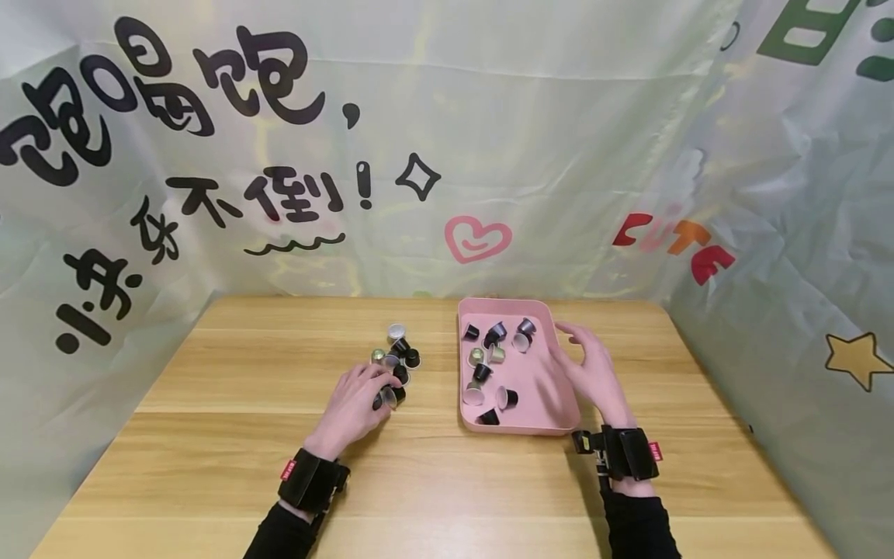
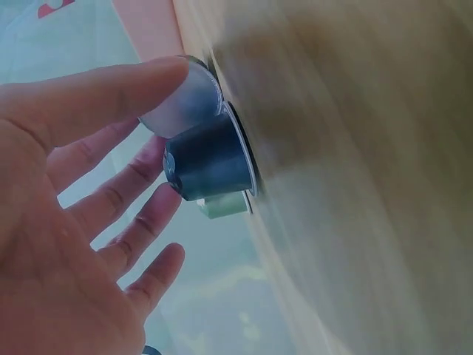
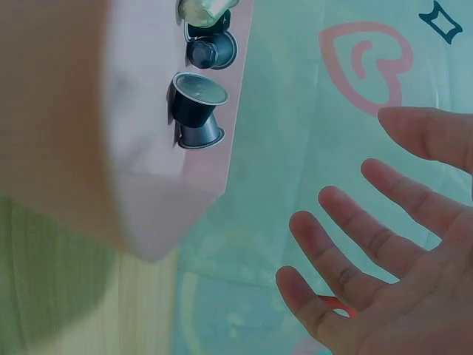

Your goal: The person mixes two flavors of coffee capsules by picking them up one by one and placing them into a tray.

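My left hand (image 1: 355, 405) is at a cluster of coffee capsules on the table. In the left wrist view its thumb overlaps a pale-lidded coffee capsule (image 2: 188, 103), with the forefinger's tip hidden behind it. A dark capsule (image 2: 211, 157) stands lid down beside that one, right at the other fingertips. Part of a green capsule (image 2: 224, 205) shows beyond. Over the right rim of a pink tray (image 1: 548, 388), my right hand (image 1: 590, 369) hovers with spread fingers and nothing in them. Dark, silver and pale green capsules, such as a dark capsule (image 3: 198, 100), lie scattered inside the tray.
Farther back in the cluster sit a silver-lidded capsule (image 1: 396, 332) and a black capsule (image 1: 413, 357). The tray stands right of the cluster on the wooden table (image 1: 447, 489). A printed cloth (image 1: 559, 155) hangs behind the table's far edge.
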